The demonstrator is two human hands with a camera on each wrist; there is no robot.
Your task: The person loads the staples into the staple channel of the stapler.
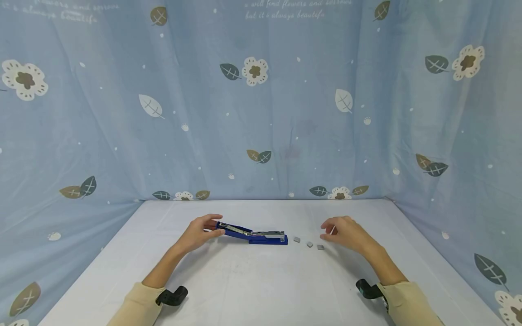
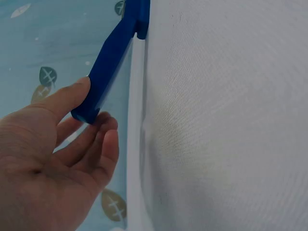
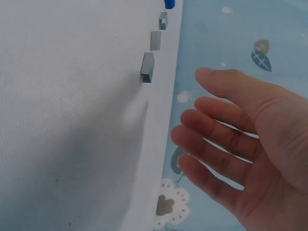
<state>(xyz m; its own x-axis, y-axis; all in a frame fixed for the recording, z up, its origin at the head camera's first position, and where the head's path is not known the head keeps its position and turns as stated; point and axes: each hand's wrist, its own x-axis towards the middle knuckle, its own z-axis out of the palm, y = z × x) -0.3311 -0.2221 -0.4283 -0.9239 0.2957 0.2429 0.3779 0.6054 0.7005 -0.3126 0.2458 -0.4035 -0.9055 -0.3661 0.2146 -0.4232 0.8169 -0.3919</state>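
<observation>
A blue stapler is folded wide open on the white table, its metal staple channel showing. The left hand grips the end of its raised top arm; in the left wrist view the thumb presses on the blue arm while the other fingers curl behind. Right of the stapler base lie three small grey staple strips: one near the base, a middle one and a right one. Just above and right of the strips, the right hand hovers with loosely bent fingers, holding nothing.
The white table runs back to a blue curtain printed with leaves and flowers, which also hangs along both sides. A black camera mount sits on the left wrist and another on the right wrist.
</observation>
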